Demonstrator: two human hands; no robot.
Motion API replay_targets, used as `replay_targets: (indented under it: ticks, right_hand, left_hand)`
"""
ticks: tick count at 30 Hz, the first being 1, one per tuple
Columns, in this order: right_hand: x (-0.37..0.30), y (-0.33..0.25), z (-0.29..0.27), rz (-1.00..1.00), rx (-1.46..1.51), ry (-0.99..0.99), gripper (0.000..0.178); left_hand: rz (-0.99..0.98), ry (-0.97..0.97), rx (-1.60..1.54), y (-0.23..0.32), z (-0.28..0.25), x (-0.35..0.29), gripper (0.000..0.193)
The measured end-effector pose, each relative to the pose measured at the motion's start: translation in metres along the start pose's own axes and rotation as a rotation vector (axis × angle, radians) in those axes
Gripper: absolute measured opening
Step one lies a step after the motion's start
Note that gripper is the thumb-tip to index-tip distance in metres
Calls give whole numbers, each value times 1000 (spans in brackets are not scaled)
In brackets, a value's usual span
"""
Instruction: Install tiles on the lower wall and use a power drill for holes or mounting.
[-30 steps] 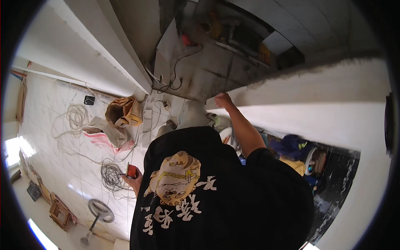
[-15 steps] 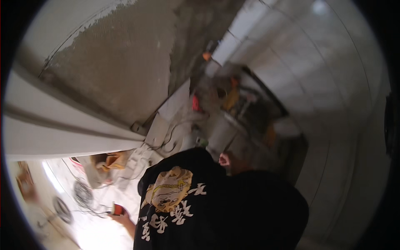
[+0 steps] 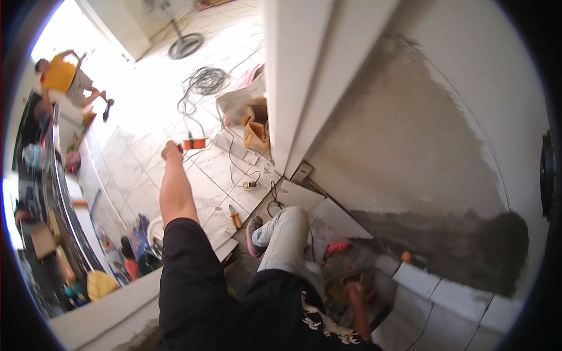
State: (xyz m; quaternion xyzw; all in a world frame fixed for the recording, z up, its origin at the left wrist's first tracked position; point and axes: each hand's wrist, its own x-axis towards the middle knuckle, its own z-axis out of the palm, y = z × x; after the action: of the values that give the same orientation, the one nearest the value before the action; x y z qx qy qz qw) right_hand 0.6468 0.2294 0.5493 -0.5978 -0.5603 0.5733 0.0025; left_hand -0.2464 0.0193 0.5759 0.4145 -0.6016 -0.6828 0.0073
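My left arm reaches out over the pale tiled floor. At its end my left hand point(image 3: 171, 151) is closed on a small red-orange object point(image 3: 195, 143) with a dark band, its exact kind unclear. My right hand point(image 3: 354, 289) is low at the right, blurred, above a cluttered dark patch of floor; its fingers cannot be made out. Near it lies a red tool point(image 3: 333, 251). My bent leg in pale trousers point(image 3: 287, 237) is between the two arms, the shoe beside yellow-handled pliers point(image 3: 235, 217).
A white door frame point(image 3: 304, 76) stands beside a partly plastered wall point(image 3: 410, 146). Coiled cable point(image 3: 208, 81), a round-based stand point(image 3: 186, 45) and a brown bag point(image 3: 256, 134) are on the floor. A person in yellow point(image 3: 61, 73) is at far left, past a cluttered counter point(image 3: 44, 193).
The view has swung left, bringing the bright tiled room and the person in yellow into sight. My left arm is now stretched forward, the red-orange object still in hand.
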Motion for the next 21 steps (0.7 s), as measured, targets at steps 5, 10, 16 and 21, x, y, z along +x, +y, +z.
replay_targets:
  ticks: [5, 10, 16, 21]
  right_hand:
    - [-88, 52, -74, 227, -308, 14, 19]
    - [-90, -15, -86, 186, -511, -107, 20]
    - [24, -130, 43, -53, -613, -276, 21]
    - [122, -252, 211, -208, -757, -223, 23]
  left_hand:
    - [-105, -124, 105, -98, -22, -19, 13]
    - [-313, -125, 129, -187, -100, 4, 11]
    - [-165, -206, 410, -235, -250, 154, 23]
    - [-396, -194, 422, -288, -203, 178, 21]
